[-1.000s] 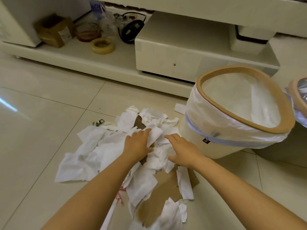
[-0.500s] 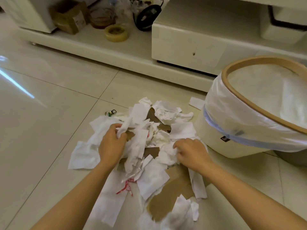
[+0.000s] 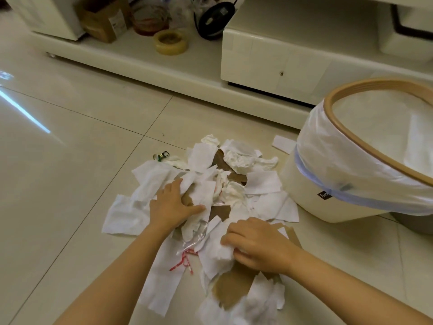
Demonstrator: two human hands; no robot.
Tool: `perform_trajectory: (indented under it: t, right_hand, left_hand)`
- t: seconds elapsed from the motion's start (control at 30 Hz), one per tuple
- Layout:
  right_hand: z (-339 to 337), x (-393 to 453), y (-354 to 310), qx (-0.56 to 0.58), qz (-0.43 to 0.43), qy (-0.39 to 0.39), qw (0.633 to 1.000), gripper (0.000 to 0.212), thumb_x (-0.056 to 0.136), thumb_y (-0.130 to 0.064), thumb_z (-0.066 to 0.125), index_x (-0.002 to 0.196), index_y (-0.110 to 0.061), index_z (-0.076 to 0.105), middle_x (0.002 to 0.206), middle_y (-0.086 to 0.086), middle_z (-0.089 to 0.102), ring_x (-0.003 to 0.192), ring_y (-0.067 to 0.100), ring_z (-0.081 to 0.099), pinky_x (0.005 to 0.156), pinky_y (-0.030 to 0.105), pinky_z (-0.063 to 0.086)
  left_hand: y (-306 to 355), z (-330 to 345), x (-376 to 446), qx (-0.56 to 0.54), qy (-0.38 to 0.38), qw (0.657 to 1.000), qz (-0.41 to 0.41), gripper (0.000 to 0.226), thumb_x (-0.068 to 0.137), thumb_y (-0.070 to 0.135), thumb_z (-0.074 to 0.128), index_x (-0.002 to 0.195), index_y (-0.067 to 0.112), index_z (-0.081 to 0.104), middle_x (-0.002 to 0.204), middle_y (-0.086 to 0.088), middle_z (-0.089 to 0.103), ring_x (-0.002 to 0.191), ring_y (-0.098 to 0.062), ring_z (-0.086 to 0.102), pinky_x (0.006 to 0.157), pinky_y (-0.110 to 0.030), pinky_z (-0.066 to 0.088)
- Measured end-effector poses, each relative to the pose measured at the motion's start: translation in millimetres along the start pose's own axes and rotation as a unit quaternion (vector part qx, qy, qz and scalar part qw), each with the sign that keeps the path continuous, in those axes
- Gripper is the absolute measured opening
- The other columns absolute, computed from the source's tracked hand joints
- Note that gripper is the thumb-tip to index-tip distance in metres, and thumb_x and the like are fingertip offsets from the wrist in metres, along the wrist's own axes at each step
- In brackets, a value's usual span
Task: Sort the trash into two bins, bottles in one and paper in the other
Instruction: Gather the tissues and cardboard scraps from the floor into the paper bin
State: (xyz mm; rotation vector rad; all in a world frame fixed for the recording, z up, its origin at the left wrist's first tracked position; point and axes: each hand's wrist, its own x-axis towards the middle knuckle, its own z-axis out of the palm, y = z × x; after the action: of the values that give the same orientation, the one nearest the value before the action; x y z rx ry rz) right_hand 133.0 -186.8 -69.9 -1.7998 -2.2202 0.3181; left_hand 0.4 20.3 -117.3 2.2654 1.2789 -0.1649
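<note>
A heap of white paper scraps [image 3: 264, 184] and torn brown cardboard [image 3: 232, 289] lies on the tiled floor. My left hand [image 3: 171, 205] presses on the left side of the heap, fingers closed around white paper. My right hand [image 3: 257, 245] sits at the near right of the heap, fingers curled into a wad of white paper. A white bin [image 3: 302, 191] with a wooden rim and a clear plastic liner stands tilted at the right, just beyond the heap. No bottle is visible.
A small metal clip [image 3: 161, 156] lies on the floor left of the heap. A low white cabinet [image 3: 269, 66] runs along the back, its open shelf holding a tape roll [image 3: 171, 42], a cardboard box [image 3: 103, 17] and a black device [image 3: 212, 18]. Bare tiles stretch to the left.
My right hand has drawn back toward me and closed on a wad of paper. My left hand shifted slightly right onto the heap. The view moved closer; the second bin is out of frame.
</note>
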Motion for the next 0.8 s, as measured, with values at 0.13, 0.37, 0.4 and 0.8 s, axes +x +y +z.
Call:
perform_trajectory:
  t: [0.13,0.37,0.4,0.8]
  right_hand:
    - [6,-11,-4,-0.068,-0.057,0.0,0.996,0.013,0.09,-0.019,0.047,0.09,-0.02,0.06,0.078,-0.002,0.057,0.065,0.018,0.048,0.056,0.029,0.039]
    - [8,-12,15,0.049,0.192,-0.03,0.98,0.039,0.087,-0.038,0.055,0.126,-0.034,0.051,0.133,0.001,0.047,0.111,0.021,0.052,0.088,0.035,0.044]
    - [10,-9,17,0.094,0.274,-0.065,0.955,0.058,0.084,-0.049,0.058,0.137,-0.04,0.037,0.148,-0.001,0.032,0.13,0.021,0.038,0.103,0.038,0.036]
    - [28,23,-14,0.099,0.35,-0.077,0.928,0.033,0.087,-0.039,0.051,0.116,-0.025,0.044,0.11,0.002,0.056,0.095,0.023,0.058,0.078,0.036,0.047]
  left_hand:
    - [16,4,-10,0.023,0.003,1.0,0.002,0.107,0.057,0.075,0.066,0.143,0.028,0.022,0.143,0.0,0.037,0.13,-0.026,0.034,0.097,-0.048,0.037]
    - [11,0,-5,-0.032,0.081,0.995,0.054,0.059,0.074,0.041,0.062,0.128,0.027,0.042,0.099,0.004,0.061,0.092,-0.021,0.058,0.069,-0.036,0.05]
    - [12,-4,-5,-0.052,0.09,0.993,0.052,0.051,0.077,0.039,0.06,0.124,0.027,0.046,0.092,0.007,0.06,0.086,-0.019,0.058,0.066,-0.033,0.049]
    - [-1,-51,-11,-0.338,0.095,0.936,-0.013,0.035,0.068,0.024,0.064,0.102,0.023,0.06,0.094,0.003,0.066,0.087,-0.018,0.063,0.075,-0.038,0.053]
